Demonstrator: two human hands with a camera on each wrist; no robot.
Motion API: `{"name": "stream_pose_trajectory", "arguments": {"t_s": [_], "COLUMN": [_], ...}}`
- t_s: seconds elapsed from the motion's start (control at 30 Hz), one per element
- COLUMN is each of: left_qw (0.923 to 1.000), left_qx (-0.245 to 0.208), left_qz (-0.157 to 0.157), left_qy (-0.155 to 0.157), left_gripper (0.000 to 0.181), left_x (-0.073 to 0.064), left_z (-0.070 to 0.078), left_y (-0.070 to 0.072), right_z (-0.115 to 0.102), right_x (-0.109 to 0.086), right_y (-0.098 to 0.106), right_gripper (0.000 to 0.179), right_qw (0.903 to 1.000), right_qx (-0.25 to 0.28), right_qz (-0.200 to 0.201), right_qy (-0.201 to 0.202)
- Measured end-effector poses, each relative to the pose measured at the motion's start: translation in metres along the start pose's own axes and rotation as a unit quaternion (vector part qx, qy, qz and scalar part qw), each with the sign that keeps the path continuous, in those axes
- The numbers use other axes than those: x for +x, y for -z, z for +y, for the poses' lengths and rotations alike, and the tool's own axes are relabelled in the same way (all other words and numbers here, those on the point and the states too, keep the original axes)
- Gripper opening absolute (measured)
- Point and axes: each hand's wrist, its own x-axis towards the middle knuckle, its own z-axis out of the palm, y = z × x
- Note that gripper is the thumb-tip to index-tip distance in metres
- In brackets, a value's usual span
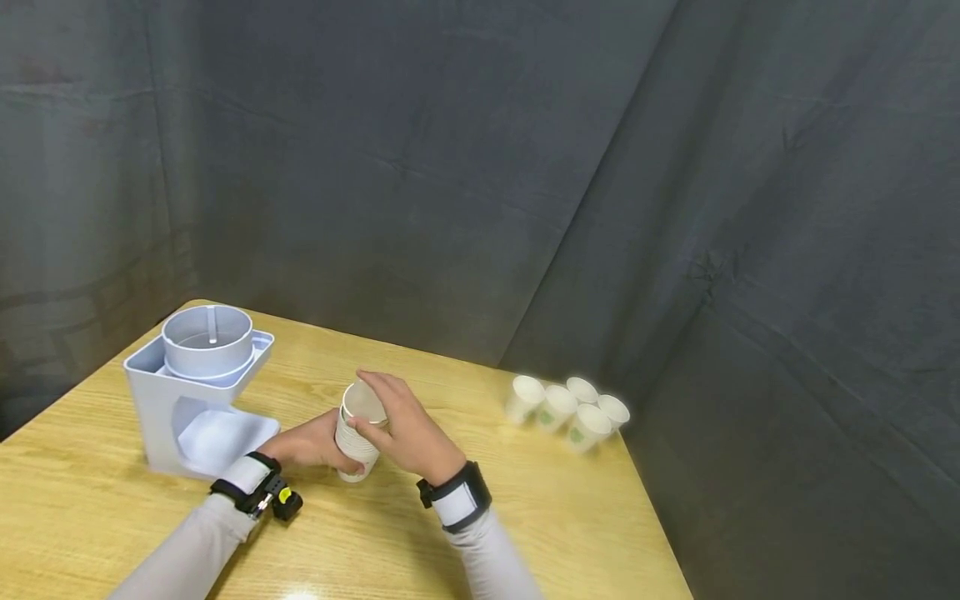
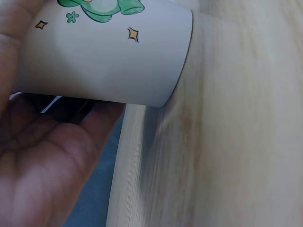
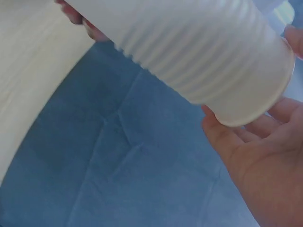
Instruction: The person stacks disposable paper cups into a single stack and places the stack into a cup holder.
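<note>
A nested stack of white paper cups (image 1: 356,447) is held slightly tilted over the wooden table. My left hand (image 1: 311,442) grips the stack round its lower part. In the left wrist view, the lowest cup (image 2: 109,61) shows a green cartoon print and small yellow stars. At the top of the stack, my right hand (image 1: 408,427) holds the uppermost cup near its rim between thumb and fingers. Many close-set rims of the stack (image 3: 189,47) show in the right wrist view, with the top cup standing out a little farther than the others.
On the left stands a pale plastic machine (image 1: 153,408) with a round drum (image 1: 208,358) on top and a flat base plate (image 1: 225,437). Several separate paper cups (image 1: 557,407) stand upright together at the table's right edge. Dark cloth (image 1: 420,167) hangs behind the wooden table (image 1: 540,517).
</note>
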Motion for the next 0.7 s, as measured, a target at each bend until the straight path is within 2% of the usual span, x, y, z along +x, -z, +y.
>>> {"name": "stream_pose_trajectory", "arguments": {"t_s": [0.33, 0.7], "left_qw": [0.9998, 0.9998], "left_qx": [0.015, 0.019], "left_qz": [0.008, 0.004], "left_qy": [0.005, 0.003], "left_gripper": [0.086, 0.081], "left_x": [0.000, 0.000], "left_z": [0.000, -0.003], "left_y": [0.000, 0.000], "right_z": [0.004, 0.012], "right_x": [0.001, 0.003], "right_y": [-0.009, -0.017], "right_gripper": [0.061, 0.052], "right_qw": [0.9994, 0.9979], "right_qx": [0.002, 0.037], "right_qz": [-0.031, -0.053], "right_qy": [-0.018, 0.002]}}
